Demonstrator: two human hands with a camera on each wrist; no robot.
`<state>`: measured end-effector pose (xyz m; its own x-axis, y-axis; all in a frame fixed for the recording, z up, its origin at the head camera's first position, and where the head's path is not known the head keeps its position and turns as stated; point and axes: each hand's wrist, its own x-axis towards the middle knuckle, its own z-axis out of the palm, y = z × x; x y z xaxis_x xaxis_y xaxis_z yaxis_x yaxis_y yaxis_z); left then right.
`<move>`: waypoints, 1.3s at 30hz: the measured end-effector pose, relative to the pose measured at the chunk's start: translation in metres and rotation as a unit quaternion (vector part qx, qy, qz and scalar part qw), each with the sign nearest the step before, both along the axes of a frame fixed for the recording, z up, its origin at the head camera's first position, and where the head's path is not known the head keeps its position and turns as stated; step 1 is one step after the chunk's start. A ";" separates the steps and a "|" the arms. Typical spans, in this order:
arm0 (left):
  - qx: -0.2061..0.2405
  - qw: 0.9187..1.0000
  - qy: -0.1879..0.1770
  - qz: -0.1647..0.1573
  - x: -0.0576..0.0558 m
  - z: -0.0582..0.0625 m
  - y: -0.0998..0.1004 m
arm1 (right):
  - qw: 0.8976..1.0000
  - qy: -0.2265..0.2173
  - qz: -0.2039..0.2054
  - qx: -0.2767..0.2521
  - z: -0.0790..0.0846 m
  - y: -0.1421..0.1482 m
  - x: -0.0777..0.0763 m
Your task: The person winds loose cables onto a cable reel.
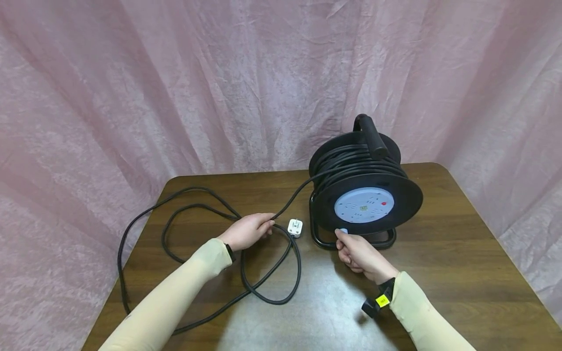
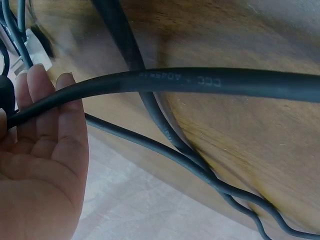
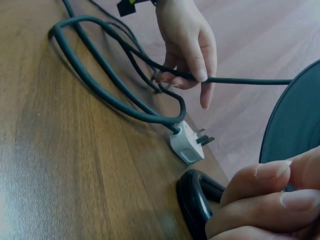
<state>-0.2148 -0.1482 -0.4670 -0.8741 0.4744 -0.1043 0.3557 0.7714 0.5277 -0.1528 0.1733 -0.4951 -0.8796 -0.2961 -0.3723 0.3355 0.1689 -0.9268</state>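
Observation:
A black cable reel [image 1: 406, 201] stands on the table, with a pale socket panel [image 1: 364, 205] on its front disc. My right hand [image 1: 362, 253] grips a small light knob [image 1: 344, 230] at the disc's lower edge, fingers curled; most of the knob is hidden. Left of the reel, my left hand [image 1: 247, 232] holds the black cable [image 2: 180, 81] between thumb and fingers. From there the cable rises to the windings on the drum. The white plug [image 3: 186, 145] lies on the table between my left hand and the reel, prongs outward.
Loose cable loops [image 1: 120, 253] spread over the left part of the wooden table [image 1: 461, 253], some crossing each other. A black tube frame [image 1: 314, 234] supports the reel, and a handle [image 1: 373, 136] tops it. Pink curtains [image 1: 246, 87] hang behind the table.

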 end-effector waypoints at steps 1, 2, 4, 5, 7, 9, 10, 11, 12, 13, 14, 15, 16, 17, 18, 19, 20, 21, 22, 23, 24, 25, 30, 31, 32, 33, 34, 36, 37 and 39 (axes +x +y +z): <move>0.001 1.000 -0.002 0.001 0.000 0.000 0.000 | 1.000 -0.001 -0.001 -0.002 0.000 0.000 0.000; 0.002 1.000 -0.001 0.000 0.000 0.000 0.000 | 1.000 -0.001 -0.001 -0.004 0.000 -0.001 0.000; 0.003 1.000 -0.003 0.001 0.000 -0.001 0.000 | 1.000 -0.002 -0.001 -0.011 0.000 -0.002 0.000; 0.002 1.000 -0.003 0.002 0.000 -0.002 -0.001 | 1.000 -0.002 -0.001 -0.015 0.000 -0.003 -0.001; 0.000 1.000 -0.003 0.003 -0.001 -0.003 -0.002 | 1.000 -0.002 -0.001 -0.022 0.000 -0.004 -0.001; -0.002 1.000 -0.004 0.005 -0.001 -0.004 -0.003 | 1.000 -0.002 0.000 -0.027 0.001 -0.006 -0.001; -0.001 1.000 -0.004 0.005 0.000 -0.004 -0.003 | 1.000 -0.002 0.000 -0.028 0.001 -0.007 -0.002; -0.001 1.000 -0.003 0.005 0.000 -0.003 -0.003 | 1.000 -0.001 0.001 -0.029 0.002 -0.007 -0.002; 0.001 1.000 -0.003 0.005 0.000 -0.002 -0.002 | 1.000 0.000 0.001 -0.030 0.003 -0.008 -0.002; 0.003 1.000 -0.003 0.004 0.000 -0.002 -0.002 | 1.000 0.000 0.002 -0.031 0.004 -0.009 -0.002; 0.007 1.000 -0.001 0.003 0.000 -0.001 -0.001 | 0.999 0.001 0.003 -0.032 0.005 -0.009 -0.002; 0.008 1.000 -0.001 0.002 0.000 -0.001 -0.001 | 0.999 0.001 0.004 -0.033 0.006 -0.010 -0.002; 0.010 1.000 -0.001 0.001 0.000 0.000 0.000 | 0.999 0.000 0.004 -0.034 0.006 -0.011 -0.002; 0.011 1.000 -0.002 0.000 0.001 0.000 0.001 | 0.999 -0.001 0.005 -0.035 0.007 -0.012 -0.002; 0.012 1.000 -0.002 -0.001 0.001 0.000 0.001 | 0.999 -0.001 0.007 -0.036 0.008 -0.013 -0.002; 0.012 1.000 -0.003 -0.001 0.001 0.000 0.002 | 0.999 -0.002 0.009 -0.036 0.008 -0.014 -0.002; 0.012 1.000 -0.003 -0.001 0.001 0.000 0.002 | 0.999 -0.002 0.010 -0.037 0.008 -0.015 -0.002; 0.010 1.000 -0.004 -0.001 0.001 0.000 0.003 | 0.999 -0.003 0.010 -0.037 0.009 -0.015 -0.002; 0.012 1.000 -0.004 -0.002 0.001 0.000 0.003 | 0.999 -0.003 0.011 -0.038 0.009 -0.016 -0.002; 0.013 1.000 -0.004 -0.002 0.001 0.000 0.004 | 0.999 -0.002 0.012 -0.038 0.009 -0.017 -0.003; 0.013 1.000 -0.004 -0.003 0.002 0.001 0.004 | 0.999 -0.001 0.013 -0.038 0.009 -0.017 -0.003; 0.014 1.000 -0.003 -0.005 0.002 0.001 0.004 | 0.999 0.000 0.013 -0.039 0.009 -0.018 -0.003; 0.012 1.000 0.001 -0.003 0.003 0.001 0.000 | 0.999 0.000 0.014 -0.046 0.011 -0.022 -0.003; 0.012 1.000 0.002 -0.003 0.003 0.000 -0.001 | 0.999 0.000 0.014 -0.048 0.012 -0.023 -0.003; 0.008 1.000 0.002 -0.002 0.003 -0.001 -0.002 | 0.999 -0.001 0.013 -0.050 0.013 -0.024 -0.003; 0.006 1.000 0.000 -0.001 0.003 -0.002 -0.003 | 0.999 -0.001 0.013 -0.052 0.014 -0.025 -0.003; 0.004 1.000 -0.002 0.000 0.003 -0.002 -0.004 | 0.998 -0.001 0.013 -0.054 0.015 -0.026 -0.003; 0.003 1.000 -0.009 0.000 0.003 -0.003 -0.006 | 0.998 -0.001 0.014 -0.057 0.017 -0.028 -0.003; 0.004 1.000 -0.011 -0.001 0.003 -0.004 -0.007 | 0.998 0.000 0.015 -0.057 0.018 -0.029 -0.003; 0.005 1.000 -0.018 -0.001 0.003 -0.004 -0.008 | 0.998 0.002 0.020 -0.057 0.020 -0.031 -0.004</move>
